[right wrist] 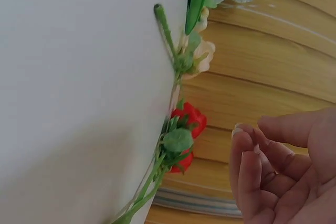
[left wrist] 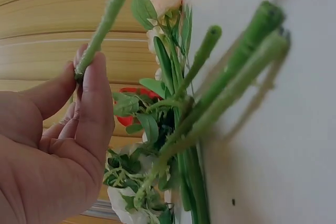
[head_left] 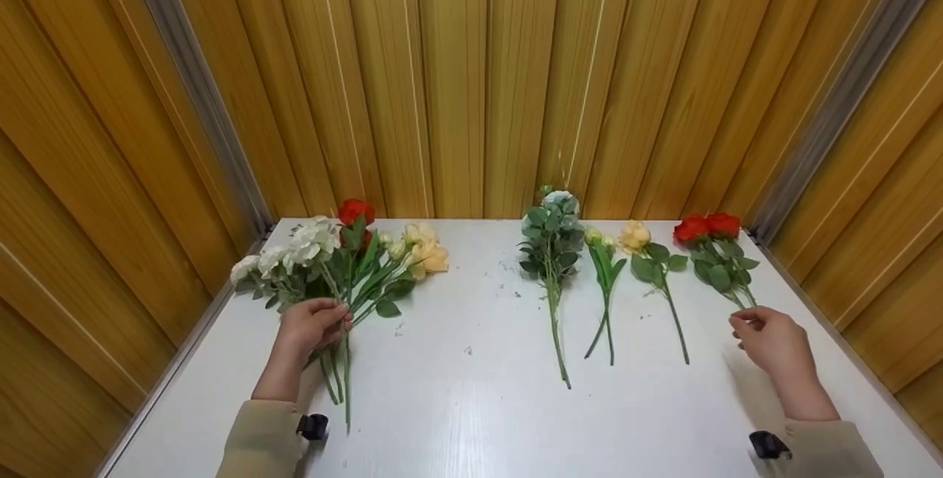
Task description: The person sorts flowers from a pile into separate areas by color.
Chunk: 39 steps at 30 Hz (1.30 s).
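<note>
My left hand pinches a green stem between thumb and fingers, above a bunch with white flowers, red flowers and peach flowers at the left. Several stem ends stick out beside that hand in the left wrist view. My right hand hovers near the stems of two red roses on the right; in the right wrist view its fingers are bent, with nothing between them and the thumb.
On the white table, a pale blue bunch, green-budded stems and a peach rose lie between the hands. Wood-patterned walls stand behind and at both sides.
</note>
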Each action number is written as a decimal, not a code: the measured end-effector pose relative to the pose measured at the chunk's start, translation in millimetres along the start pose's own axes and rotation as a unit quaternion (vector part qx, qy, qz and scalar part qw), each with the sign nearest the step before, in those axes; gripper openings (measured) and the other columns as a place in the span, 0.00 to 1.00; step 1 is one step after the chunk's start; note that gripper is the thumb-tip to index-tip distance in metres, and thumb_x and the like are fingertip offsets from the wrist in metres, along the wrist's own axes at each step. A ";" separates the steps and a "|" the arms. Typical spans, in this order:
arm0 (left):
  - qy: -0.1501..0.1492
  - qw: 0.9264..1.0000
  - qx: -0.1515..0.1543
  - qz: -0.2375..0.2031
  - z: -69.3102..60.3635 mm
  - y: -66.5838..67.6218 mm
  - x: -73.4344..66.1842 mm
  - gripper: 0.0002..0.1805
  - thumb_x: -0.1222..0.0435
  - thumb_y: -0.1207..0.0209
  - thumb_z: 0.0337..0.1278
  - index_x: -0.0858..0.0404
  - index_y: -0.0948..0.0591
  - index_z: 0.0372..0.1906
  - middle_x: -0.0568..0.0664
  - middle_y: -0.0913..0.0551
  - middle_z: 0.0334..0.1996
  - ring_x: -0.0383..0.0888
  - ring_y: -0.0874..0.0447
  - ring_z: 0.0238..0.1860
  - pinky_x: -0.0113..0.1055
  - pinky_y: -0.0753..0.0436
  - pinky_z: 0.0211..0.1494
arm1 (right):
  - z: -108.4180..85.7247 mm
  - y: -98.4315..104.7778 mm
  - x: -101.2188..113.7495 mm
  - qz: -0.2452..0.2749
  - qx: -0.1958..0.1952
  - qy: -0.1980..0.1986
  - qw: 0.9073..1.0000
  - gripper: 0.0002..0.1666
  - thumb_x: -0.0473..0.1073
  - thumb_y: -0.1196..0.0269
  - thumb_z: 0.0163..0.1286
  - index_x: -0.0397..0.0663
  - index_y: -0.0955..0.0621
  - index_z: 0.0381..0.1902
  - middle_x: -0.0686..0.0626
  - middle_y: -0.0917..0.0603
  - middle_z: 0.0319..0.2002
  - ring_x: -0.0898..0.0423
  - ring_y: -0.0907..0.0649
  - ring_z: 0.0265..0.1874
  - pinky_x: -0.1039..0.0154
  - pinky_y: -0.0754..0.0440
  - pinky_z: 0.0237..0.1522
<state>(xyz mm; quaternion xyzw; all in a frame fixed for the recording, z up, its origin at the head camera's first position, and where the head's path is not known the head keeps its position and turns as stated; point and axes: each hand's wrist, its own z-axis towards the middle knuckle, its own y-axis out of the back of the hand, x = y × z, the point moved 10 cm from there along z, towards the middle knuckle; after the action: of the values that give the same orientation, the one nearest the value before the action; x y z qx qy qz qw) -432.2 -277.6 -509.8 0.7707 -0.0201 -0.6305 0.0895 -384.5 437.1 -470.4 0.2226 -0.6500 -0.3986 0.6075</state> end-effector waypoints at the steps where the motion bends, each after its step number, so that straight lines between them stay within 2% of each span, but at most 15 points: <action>1: -0.005 1.000 0.002 -0.004 0.1 -3.3 -2.8 0.22 0.64 0.38 0.72 0.76 0.23 0.62 0.50 0.10 0.35 0.38 0.10 0.35 0.30 0.12 0.38 | 0.1 -3.2 8.9 0.002 -0.003 0.008 1.000 0.22 0.45 0.42 0.79 0.28 0.21 0.56 0.30 0.13 0.42 0.50 0.12 0.32 0.63 0.20 0.27; 7: -0.032 0.999 0.012 -0.034 2.3 -27.9 -19.9 0.21 0.67 0.37 0.70 0.76 0.22 0.60 0.53 0.10 0.35 0.40 0.09 0.34 0.33 0.10 0.39 | 0.4 -38.2 68.6 0.030 0.005 0.059 0.998 0.18 0.43 0.39 0.77 0.31 0.17 0.52 0.36 0.11 0.37 0.53 0.12 0.30 0.63 0.19 0.28; 13: -0.047 0.997 0.002 -0.059 4.6 -54.4 -31.4 0.13 0.68 0.34 0.67 0.73 0.18 0.50 0.53 0.09 0.33 0.42 0.08 0.33 0.35 0.10 0.38 | -4.0 -91.2 127.7 0.092 0.061 0.090 0.990 0.14 0.42 0.37 0.76 0.35 0.14 0.49 0.43 0.10 0.35 0.56 0.13 0.31 0.64 0.16 0.33; 18: -0.054 0.996 0.003 -0.072 8.3 -80.5 -36.8 0.07 0.69 0.33 0.64 0.69 0.17 0.43 0.53 0.09 0.31 0.44 0.08 0.31 0.37 0.10 0.37 | -14.0 -134.3 175.4 0.150 0.101 0.123 0.976 0.11 0.41 0.37 0.75 0.39 0.12 0.44 0.46 0.10 0.33 0.56 0.13 0.29 0.59 0.13 0.36; 22: -0.058 0.995 0.006 -0.078 9.7 -100.6 -41.5 0.05 0.70 0.33 0.64 0.68 0.18 0.40 0.53 0.10 0.30 0.43 0.09 0.30 0.36 0.10 0.35 | -24.9 -166.9 213.8 0.190 0.143 0.155 0.959 0.10 0.40 0.36 0.75 0.39 0.12 0.44 0.45 0.09 0.33 0.55 0.12 0.30 0.49 0.11 0.40; 26: -0.063 0.994 0.010 -0.089 11.0 -119.9 -46.5 0.06 0.70 0.33 0.64 0.67 0.19 0.38 0.52 0.10 0.29 0.43 0.09 0.30 0.37 0.10 0.34 | -36.9 -194.9 248.7 0.214 0.180 0.183 0.943 0.12 0.41 0.36 0.75 0.38 0.12 0.44 0.43 0.09 0.35 0.54 0.11 0.30 0.48 0.10 0.40; 32: -0.082 0.992 0.027 -0.097 10.1 -149.1 -54.2 0.06 0.71 0.32 0.63 0.67 0.20 0.35 0.50 0.11 0.26 0.42 0.10 0.28 0.37 0.09 0.34 | -57.6 -231.1 287.2 0.236 0.230 0.211 0.920 0.15 0.42 0.37 0.76 0.35 0.12 0.47 0.39 0.08 0.37 0.50 0.09 0.31 0.57 0.10 0.39; 36: -0.090 0.990 0.038 -0.102 10.3 -165.3 -54.2 0.07 0.71 0.32 0.62 0.67 0.21 0.34 0.50 0.11 0.26 0.41 0.10 0.27 0.38 0.09 0.36 | -69.2 -249.9 302.0 0.261 0.267 0.199 0.906 0.16 0.42 0.35 0.74 0.33 0.12 0.47 0.38 0.08 0.36 0.53 0.09 0.29 0.60 0.10 0.38; 38: -0.091 0.989 0.044 -0.106 10.4 -172.0 -53.2 0.07 0.72 0.32 0.62 0.67 0.21 0.34 0.50 0.11 0.26 0.41 0.10 0.27 0.38 0.09 0.36 | -71.7 -253.3 304.9 0.263 0.263 0.194 0.908 0.14 0.41 0.33 0.72 0.33 0.12 0.44 0.39 0.09 0.33 0.57 0.11 0.26 0.62 0.11 0.34; 39: -0.092 0.989 0.046 -0.105 9.8 -174.8 -53.0 0.07 0.72 0.32 0.62 0.67 0.21 0.34 0.49 0.11 0.26 0.41 0.10 0.27 0.38 0.09 0.36 | -71.6 -253.2 305.0 0.259 0.252 0.193 0.912 0.12 0.40 0.32 0.71 0.33 0.12 0.42 0.40 0.09 0.31 0.58 0.12 0.24 0.64 0.13 0.32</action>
<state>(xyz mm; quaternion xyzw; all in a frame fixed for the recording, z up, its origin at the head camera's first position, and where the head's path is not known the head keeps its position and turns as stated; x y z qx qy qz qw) -466.8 -99.2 -488.9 0.7105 0.0239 -0.7031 -0.0155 -414.2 35.7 -487.3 0.2649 -0.6341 0.0003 0.7265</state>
